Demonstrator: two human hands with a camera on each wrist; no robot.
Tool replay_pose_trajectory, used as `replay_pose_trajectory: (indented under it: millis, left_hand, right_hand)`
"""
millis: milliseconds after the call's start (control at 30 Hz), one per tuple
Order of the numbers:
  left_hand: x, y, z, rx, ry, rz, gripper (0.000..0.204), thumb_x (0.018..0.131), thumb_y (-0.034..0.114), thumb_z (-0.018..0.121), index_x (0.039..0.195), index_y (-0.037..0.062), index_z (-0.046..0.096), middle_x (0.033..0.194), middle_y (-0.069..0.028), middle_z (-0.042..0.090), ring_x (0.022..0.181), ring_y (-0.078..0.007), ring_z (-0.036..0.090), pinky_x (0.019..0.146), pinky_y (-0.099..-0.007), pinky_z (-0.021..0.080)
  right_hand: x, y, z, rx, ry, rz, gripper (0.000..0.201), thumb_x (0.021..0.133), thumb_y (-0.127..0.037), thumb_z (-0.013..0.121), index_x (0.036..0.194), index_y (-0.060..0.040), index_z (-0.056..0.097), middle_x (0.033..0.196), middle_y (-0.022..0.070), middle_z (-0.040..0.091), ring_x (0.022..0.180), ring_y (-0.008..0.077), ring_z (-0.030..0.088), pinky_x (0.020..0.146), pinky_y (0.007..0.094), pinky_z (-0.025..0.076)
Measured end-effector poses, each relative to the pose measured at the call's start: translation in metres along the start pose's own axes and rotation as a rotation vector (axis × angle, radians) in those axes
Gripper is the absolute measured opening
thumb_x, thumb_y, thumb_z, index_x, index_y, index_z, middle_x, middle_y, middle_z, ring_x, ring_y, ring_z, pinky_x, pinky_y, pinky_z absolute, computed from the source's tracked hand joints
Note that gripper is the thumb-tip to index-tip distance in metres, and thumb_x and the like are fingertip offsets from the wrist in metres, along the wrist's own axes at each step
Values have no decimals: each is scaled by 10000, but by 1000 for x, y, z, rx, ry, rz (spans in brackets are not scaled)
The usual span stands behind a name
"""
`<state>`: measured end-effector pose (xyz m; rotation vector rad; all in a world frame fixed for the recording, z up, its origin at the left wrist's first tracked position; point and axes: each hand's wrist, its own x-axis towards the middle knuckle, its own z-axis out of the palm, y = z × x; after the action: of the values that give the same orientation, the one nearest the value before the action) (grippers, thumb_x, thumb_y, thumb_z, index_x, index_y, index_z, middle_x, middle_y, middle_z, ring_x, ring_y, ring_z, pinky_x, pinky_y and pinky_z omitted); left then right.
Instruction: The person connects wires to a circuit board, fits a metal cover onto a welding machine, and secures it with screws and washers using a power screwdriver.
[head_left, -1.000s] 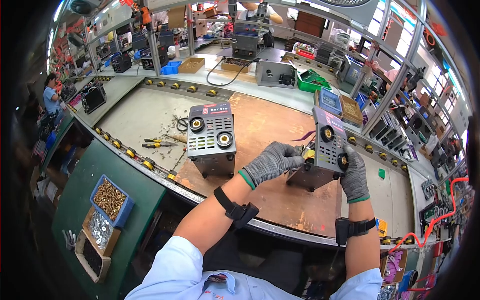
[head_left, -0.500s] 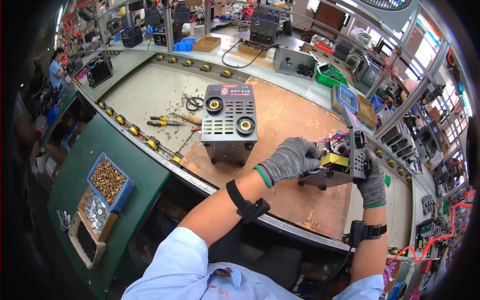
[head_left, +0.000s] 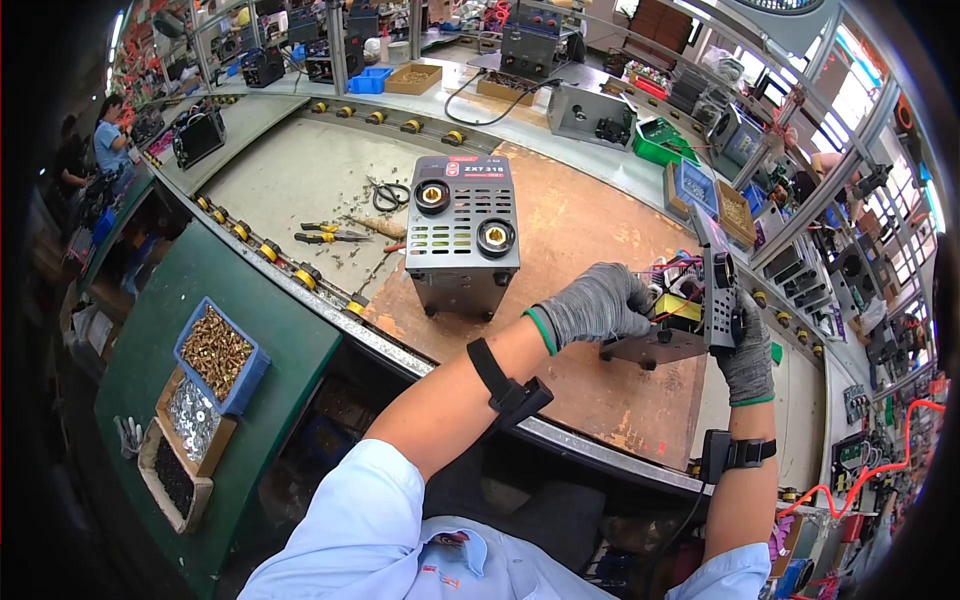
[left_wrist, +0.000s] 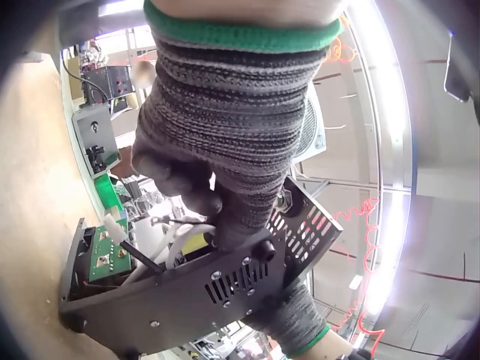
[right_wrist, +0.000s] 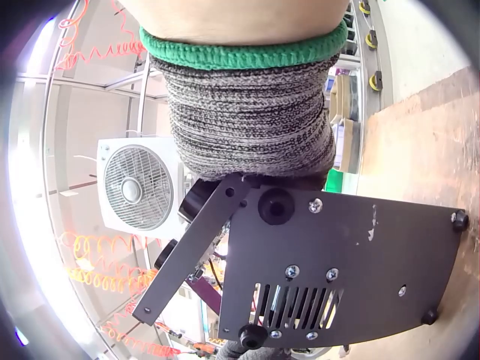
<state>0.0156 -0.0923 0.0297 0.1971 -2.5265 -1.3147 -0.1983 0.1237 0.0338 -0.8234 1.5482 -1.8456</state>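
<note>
An open welding machine (head_left: 655, 348) sits at the right of the brown board, with wires and a yellow-wrapped part (head_left: 678, 310) showing inside. Its slotted front panel (head_left: 720, 300) leans away from the base at an angle. My gloved right hand (head_left: 748, 355) grips this panel from its outer side. At the opposite edge, my gloved left hand (head_left: 603, 305) holds the base (left_wrist: 180, 307) with curled fingers, close to white cables (left_wrist: 180, 244); some fingertips are hidden. A second welding machine (head_left: 462, 235), marked ZX7 315, stands left of my hands with two round sockets facing up.
Pliers (head_left: 330, 233) and scissors (head_left: 388, 195) lie among scraps on the left. Boxes of brass fittings (head_left: 215, 350), washers (head_left: 193, 415) and black pieces (head_left: 172, 475) sit on the green side table (head_left: 270, 400). Yellow rollers (head_left: 268, 252) line the bench edge. A green tray (head_left: 665, 140) is at the back.
The front panel has swung to the right, away from the base, exposing the wires inside. My right hand moved with it, and my left hand stayed at the base. The head view has shifted.
</note>
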Motion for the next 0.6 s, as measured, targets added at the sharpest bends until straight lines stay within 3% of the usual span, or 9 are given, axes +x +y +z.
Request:
replay_pose_trajectory:
  millis: [133, 200, 333, 400, 433, 600]
  left_hand:
    - [-14, 12, 15, 33, 118, -58, 256, 787, 210, 785, 972, 33, 775, 799, -131, 730, 736, -217, 699, 747, -338, 560]
    - [-19, 15, 25, -16, 323, 5, 258, 797, 205, 778, 986, 29, 773, 790, -133, 731, 723, -222, 701, 748, -336, 565]
    - [-15, 1, 29, -108, 376, -125, 261, 815, 217, 779, 988, 22, 774, 806, -124, 743, 728, -201, 702, 754, -328, 565]
    - [-9, -7, 27, -344, 324, -300, 258, 831, 227, 786, 979, 16, 777, 831, -106, 756, 752, -173, 701, 762, -316, 560]
    - [-4, -9, 22, -385, 294, -334, 257, 829, 233, 799, 976, 23, 783, 834, -92, 760, 753, -148, 693, 766, -303, 556]
    - [41, -45, 19, -366, 378, -258, 261, 831, 245, 808, 984, 34, 791, 827, -90, 767, 728, -154, 696, 775, -305, 561]
  right_hand:
    - [9, 3, -4, 269, 68, 140, 341, 1010, -242, 635, 1330, -131, 595, 1179, 82, 657, 1055, 189, 676, 863, 365, 613]
    - [8, 2, -2, 265, 103, 161, 355, 1010, -256, 636, 1340, -132, 592, 1165, 76, 659, 1053, 199, 677, 883, 377, 608]
    - [14, 14, -11, 128, -26, 11, 382, 979, -351, 673, 1292, -135, 632, 1137, 70, 677, 1043, 210, 683, 875, 380, 602]
    - [8, 1, 6, 277, 141, 153, 385, 978, -368, 667, 1256, -104, 642, 1120, 92, 699, 996, 215, 713, 799, 368, 610]
    - [10, 0, 3, 328, 124, 209, 383, 975, -362, 671, 1271, -120, 646, 1136, 91, 690, 1010, 210, 705, 817, 368, 609]
    - [15, 10, -17, 293, 40, 138, 388, 992, -352, 645, 1302, -118, 640, 1150, 87, 679, 1027, 202, 697, 842, 385, 615]
